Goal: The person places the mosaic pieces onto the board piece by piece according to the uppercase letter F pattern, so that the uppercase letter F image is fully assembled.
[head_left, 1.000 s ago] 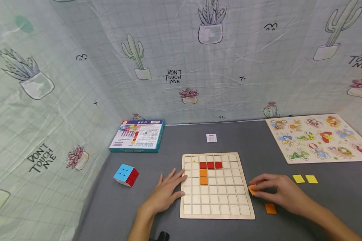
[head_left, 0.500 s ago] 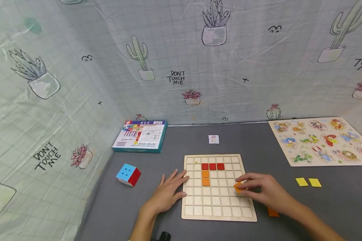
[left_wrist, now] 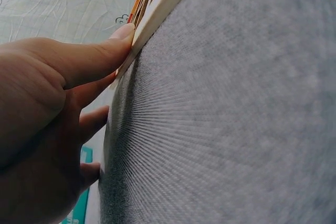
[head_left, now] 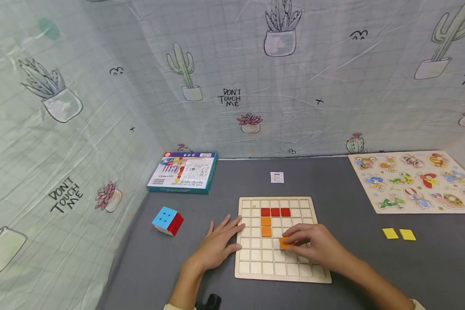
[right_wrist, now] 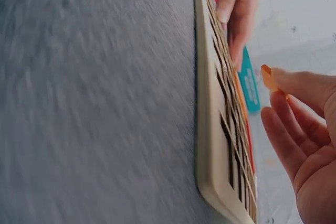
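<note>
In the head view a wooden grid board (head_left: 255, 268) lies on the grey table. Three red tiles (head_left: 275, 212) form a row in its upper part, with two orange tiles (head_left: 265, 231) below the leftmost one. Over the board's middle, my right hand (head_left: 314, 246) pinches another orange tile (head_left: 283, 243) between thumb and fingers. The right wrist view has this pinched tile (right_wrist: 269, 78) held above the board's surface. My left hand (head_left: 216, 244) lies with spread fingers against the board's left edge; its thumb (left_wrist: 123, 32) touches the rim in the left wrist view.
Two yellow tiles (head_left: 399, 234) lie right of the board. Farther back is an insect puzzle board (head_left: 407, 170). A small printed card (head_left: 277, 177) sits behind the grid. On the left are a puzzle cube (head_left: 168, 221) and a flat box (head_left: 183, 173); a black object (head_left: 212, 301) shows at the bottom.
My right hand has carried the pinched orange tile leftward from beside the board to over its middle. The loose orange tile on the table is now out of sight. My left hand stays put.
</note>
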